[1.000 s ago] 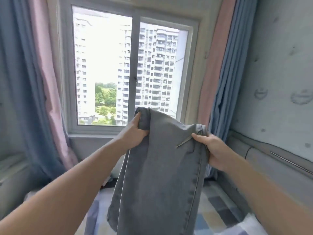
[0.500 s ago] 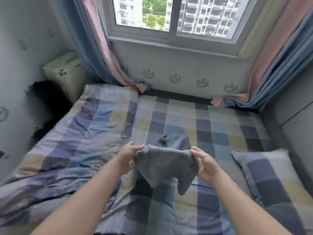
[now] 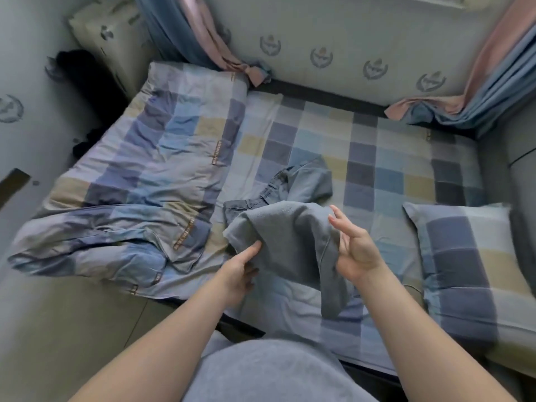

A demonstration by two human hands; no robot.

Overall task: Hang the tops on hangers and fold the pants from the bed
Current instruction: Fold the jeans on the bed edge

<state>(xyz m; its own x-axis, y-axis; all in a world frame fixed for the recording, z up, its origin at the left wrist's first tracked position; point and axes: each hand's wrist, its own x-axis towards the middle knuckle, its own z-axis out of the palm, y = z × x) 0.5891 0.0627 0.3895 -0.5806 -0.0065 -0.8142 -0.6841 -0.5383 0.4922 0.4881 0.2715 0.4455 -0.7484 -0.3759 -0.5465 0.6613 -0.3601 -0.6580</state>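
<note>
Grey jeans (image 3: 290, 230) lie bunched on the checked bed sheet (image 3: 362, 158) in the middle of the view, waistband toward the window wall and a leg end hanging toward me. My left hand (image 3: 242, 271) is at their left edge, thumb on top of the cloth and fingers tucked under it. My right hand (image 3: 353, 245) is beside the right fold with its fingers spread and straight, the palm against the hanging denim. No hangers or tops are in view.
A crumpled checked duvet (image 3: 136, 181) covers the left half of the bed. A matching pillow (image 3: 464, 271) lies at the right. Padded walls surround the bed, blue and pink curtains (image 3: 475, 91) reach down to the far corners, and a dark item (image 3: 84, 76) sits at far left.
The jeans were held up before the window, then brought down onto the bed. My right hand has opened from its grip. The view has tilted down onto the bed.
</note>
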